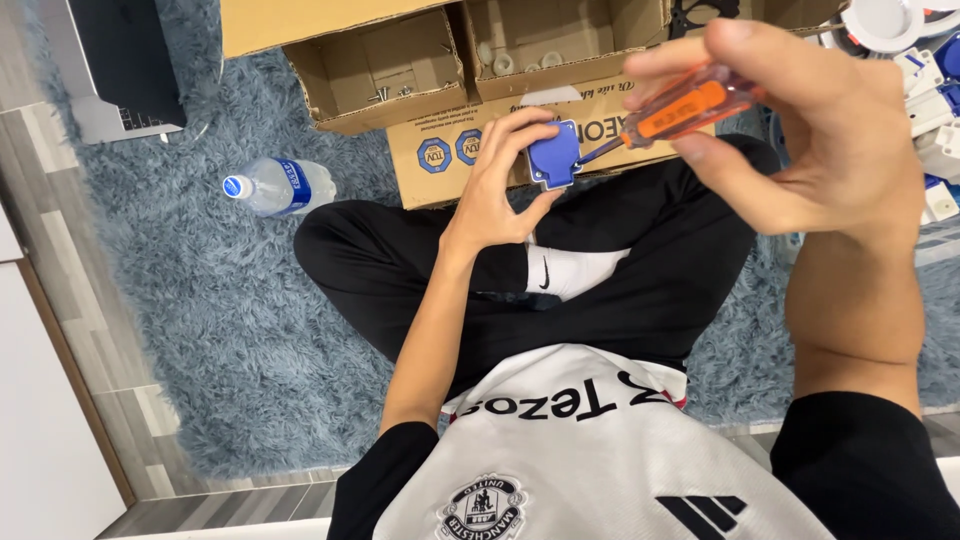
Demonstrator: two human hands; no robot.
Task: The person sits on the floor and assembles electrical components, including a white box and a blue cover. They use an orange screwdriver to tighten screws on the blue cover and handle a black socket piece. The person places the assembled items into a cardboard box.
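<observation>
A: What are the hands doing?

B: The left hand, at the centre top of the frame, is curled around a small blue square socket part, thumb below and fingers folded over its upper edge, so it is clamped tight. The right hand, upper right, is pinched on the orange, see-through handle of a screwdriver; thumb and fingertips wrap the handle, and the dark shaft slants down left until its tip meets the blue part's right side.

A: What lies around them?

B: Behind the hands, along the top edge, stand open cardboard boxes with small screws and pale rings inside. A plastic water bottle lies on its side on the grey-blue shaggy rug, left of centre. White and blue parts are piled at the far upper right. A laptop sits in the upper left corner.

A: And the arms?

B: The person sits cross-legged in black trousers. The left forearm rises from lower centre toward the part, wrist bent. The right forearm stands steeply at the right edge, hand tipped left over the knee.
</observation>
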